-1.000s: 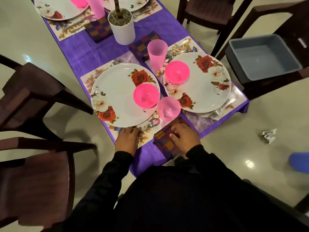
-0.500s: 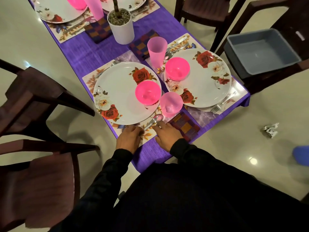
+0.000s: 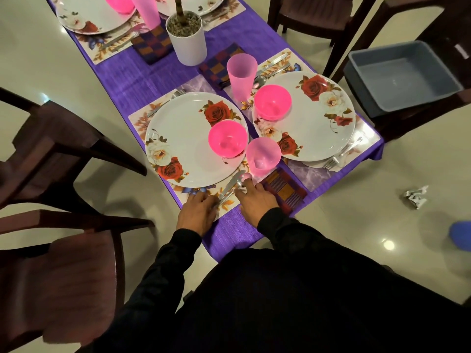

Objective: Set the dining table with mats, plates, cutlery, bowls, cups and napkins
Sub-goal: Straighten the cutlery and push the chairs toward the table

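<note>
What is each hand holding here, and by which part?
Nothing is lifted. The left hand touches the handle end of the knife; the right hand's fingers touch the spoon near its bowl. A closed grip cannot be told.

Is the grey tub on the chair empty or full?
Empty. The tub's bare grey floor shows across its whole inside, with nothing lying in it.
</note>
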